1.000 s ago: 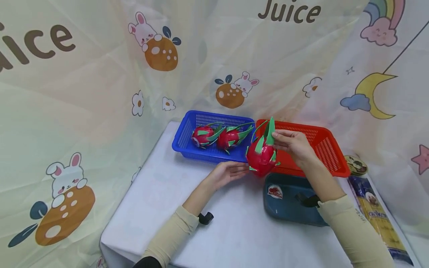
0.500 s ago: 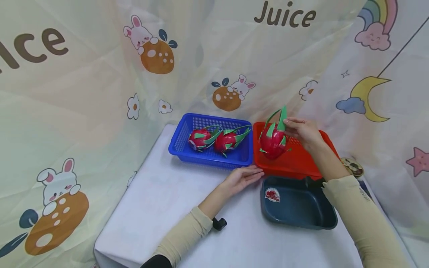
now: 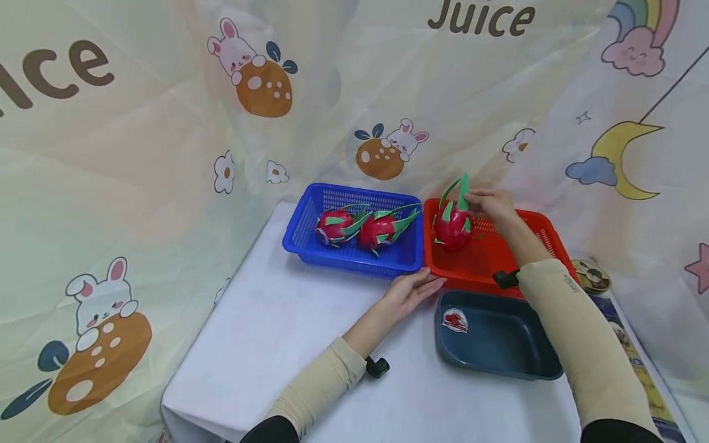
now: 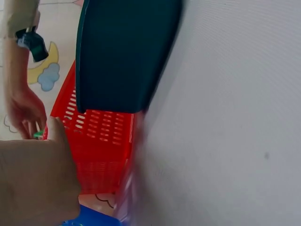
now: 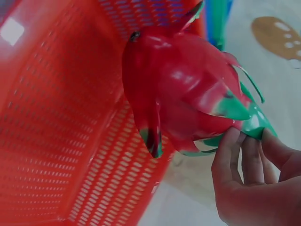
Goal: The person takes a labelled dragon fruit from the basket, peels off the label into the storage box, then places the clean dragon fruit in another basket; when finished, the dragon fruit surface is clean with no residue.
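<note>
By its green leafy top, a red dragon fruit (image 3: 452, 229) is pinched between the thumb and fingers of my right hand (image 3: 492, 203). It hangs upright over the left part of the red basket (image 3: 498, 258), and the right wrist view shows the dragon fruit (image 5: 178, 80) close beside the mesh wall. With fingers stretched out, my left hand (image 3: 411, 290) is at the red basket's front left corner; whether it touches the rim I cannot tell. Two more dragon fruits, one on the left (image 3: 335, 225) and one on the right (image 3: 379, 231), lie in the blue basket (image 3: 354, 261).
In front of the red basket stands a dark teal tub (image 3: 498, 338) with a round sticker. A round tin (image 3: 591, 275) and a blue and yellow packet (image 3: 645, 381) lie along the right edge. A printed cloth (image 3: 316, 92) hangs behind the white table (image 3: 266, 320).
My right hand has carried the dragon fruit from near my left hand up over the red basket and slightly back. My left hand has shifted right to the basket's front corner.
</note>
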Tool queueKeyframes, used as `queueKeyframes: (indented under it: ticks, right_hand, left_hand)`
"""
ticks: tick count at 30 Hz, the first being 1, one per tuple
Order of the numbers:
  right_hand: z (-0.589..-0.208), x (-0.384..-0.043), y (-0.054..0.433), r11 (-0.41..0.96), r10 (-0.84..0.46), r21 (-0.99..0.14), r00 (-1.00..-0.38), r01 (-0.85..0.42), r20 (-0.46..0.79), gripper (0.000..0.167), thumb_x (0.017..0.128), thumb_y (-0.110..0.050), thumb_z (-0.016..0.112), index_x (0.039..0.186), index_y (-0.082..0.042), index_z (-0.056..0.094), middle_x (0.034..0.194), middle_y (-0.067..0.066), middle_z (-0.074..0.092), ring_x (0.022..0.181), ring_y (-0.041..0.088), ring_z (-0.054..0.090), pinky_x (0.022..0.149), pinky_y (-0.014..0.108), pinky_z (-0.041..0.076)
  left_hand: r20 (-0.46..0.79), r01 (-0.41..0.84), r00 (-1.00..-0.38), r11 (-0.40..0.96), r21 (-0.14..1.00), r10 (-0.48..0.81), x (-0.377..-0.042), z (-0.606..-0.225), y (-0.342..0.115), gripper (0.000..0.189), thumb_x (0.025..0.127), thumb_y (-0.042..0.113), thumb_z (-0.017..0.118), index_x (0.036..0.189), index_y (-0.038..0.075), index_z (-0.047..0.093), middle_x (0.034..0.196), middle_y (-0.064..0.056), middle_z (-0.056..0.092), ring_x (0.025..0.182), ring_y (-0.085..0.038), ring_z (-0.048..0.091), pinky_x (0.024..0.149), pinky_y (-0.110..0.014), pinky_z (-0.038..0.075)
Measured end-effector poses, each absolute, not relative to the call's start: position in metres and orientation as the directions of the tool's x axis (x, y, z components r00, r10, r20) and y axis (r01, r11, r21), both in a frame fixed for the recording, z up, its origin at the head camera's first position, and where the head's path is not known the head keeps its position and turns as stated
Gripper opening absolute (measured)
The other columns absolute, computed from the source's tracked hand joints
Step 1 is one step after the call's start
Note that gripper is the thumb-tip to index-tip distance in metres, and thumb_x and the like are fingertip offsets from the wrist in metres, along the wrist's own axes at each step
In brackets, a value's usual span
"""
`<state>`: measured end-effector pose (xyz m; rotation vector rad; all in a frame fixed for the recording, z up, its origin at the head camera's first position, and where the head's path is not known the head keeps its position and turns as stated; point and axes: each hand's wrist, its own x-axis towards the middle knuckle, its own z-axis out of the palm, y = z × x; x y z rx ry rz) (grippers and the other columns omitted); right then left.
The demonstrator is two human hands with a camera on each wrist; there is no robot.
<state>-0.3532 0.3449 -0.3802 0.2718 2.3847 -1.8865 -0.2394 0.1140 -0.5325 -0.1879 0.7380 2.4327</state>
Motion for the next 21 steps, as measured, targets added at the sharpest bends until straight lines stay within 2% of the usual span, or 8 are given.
queueKeyframes:
  ticks: [4, 9, 10, 13, 17, 19, 21]
  right_hand:
    - [-0.388, -0.367, 0.344, 0.233, 0.094, -0.955, -0.981, 0.186, -0.168, 0.051, 0.106, -0.015, 0.061, 0.150, 0.009, 0.048, 0.087, -0.011, 0.071, 0.075, 0.001, 0.071, 0.093, 0.032, 0.060]
    - [-0.398, -0.370, 0.337, 0.236, 0.091, -0.954, -0.981, 0.186, -0.169, 0.047, 0.106, -0.007, 0.059, 0.147, 0.014, 0.048, 0.084, -0.009, 0.070, 0.071, 0.001, 0.070, 0.097, 0.039, 0.057]
    - [-0.399, -0.370, 0.336, 0.231, 0.088, -0.955, -0.981, 0.187, -0.171, 0.047, 0.106, -0.005, 0.058, 0.146, 0.016, 0.047, 0.083, -0.009, 0.070, 0.070, 0.002, 0.070, 0.096, 0.039, 0.058]
    - [-0.405, -0.370, 0.334, 0.222, 0.092, -0.959, -0.983, 0.177, -0.160, 0.045, 0.105, 0.001, 0.056, 0.144, 0.021, 0.045, 0.084, -0.005, 0.070, 0.064, 0.001, 0.069, 0.082, 0.030, 0.063]
    - [-0.417, -0.375, 0.330, 0.287, 0.088, -0.948, -0.989, 0.137, -0.116, 0.044, 0.104, 0.000, 0.056, 0.143, 0.021, 0.047, 0.107, 0.010, 0.070, 0.072, -0.001, 0.067, 0.075, 0.020, 0.061]
    - [-0.421, -0.377, 0.327, 0.350, 0.092, -0.929, -0.991, 0.121, -0.094, 0.045, 0.104, -0.005, 0.059, 0.143, 0.016, 0.051, 0.122, 0.017, 0.065, 0.083, 0.002, 0.066, 0.080, 0.021, 0.059]
    - [-0.422, -0.378, 0.324, 0.438, 0.109, -0.891, -0.991, 0.117, -0.076, 0.046, 0.104, -0.013, 0.063, 0.143, 0.010, 0.056, 0.131, 0.020, 0.061, 0.096, 0.010, 0.065, 0.086, 0.024, 0.058]
  left_hand:
    - [-0.314, -0.565, -0.825, -0.685, 0.460, 0.470, -0.240, -0.531, 0.117, 0.022, 0.104, 0.005, 0.062, 0.125, 0.000, 0.067, 0.129, -0.024, 0.070, 0.124, -0.040, 0.066, 0.102, -0.044, 0.055]
    - [-0.344, -0.574, -0.818, -0.701, 0.423, 0.462, -0.239, -0.535, 0.119, 0.011, 0.103, -0.001, 0.061, 0.113, 0.003, 0.063, 0.125, -0.025, 0.070, 0.125, -0.042, 0.064, 0.103, -0.046, 0.054]
    - [-0.345, -0.575, -0.817, -0.701, 0.421, 0.463, -0.239, -0.535, 0.119, 0.011, 0.103, -0.001, 0.060, 0.113, 0.003, 0.062, 0.125, -0.025, 0.070, 0.125, -0.042, 0.064, 0.103, -0.047, 0.054]
    - [-0.334, -0.579, -0.815, -0.696, 0.424, 0.474, -0.240, -0.538, 0.120, 0.011, 0.103, -0.001, 0.060, 0.112, 0.004, 0.060, 0.125, -0.024, 0.070, 0.126, -0.042, 0.063, 0.103, -0.046, 0.053]
    - [-0.319, -0.581, -0.814, -0.686, 0.438, 0.486, -0.241, -0.540, 0.120, 0.010, 0.103, 0.000, 0.061, 0.112, 0.006, 0.060, 0.128, -0.023, 0.069, 0.126, -0.041, 0.064, 0.102, -0.045, 0.054]
    - [-0.313, -0.581, -0.814, -0.685, 0.440, 0.489, -0.242, -0.541, 0.119, 0.010, 0.103, 0.001, 0.061, 0.111, 0.006, 0.061, 0.129, -0.023, 0.069, 0.125, -0.040, 0.064, 0.101, -0.044, 0.055]
    - [-0.310, -0.583, -0.812, -0.687, 0.434, 0.494, -0.244, -0.542, 0.118, 0.010, 0.103, 0.001, 0.062, 0.111, 0.007, 0.062, 0.129, -0.023, 0.069, 0.124, -0.040, 0.065, 0.100, -0.043, 0.056]
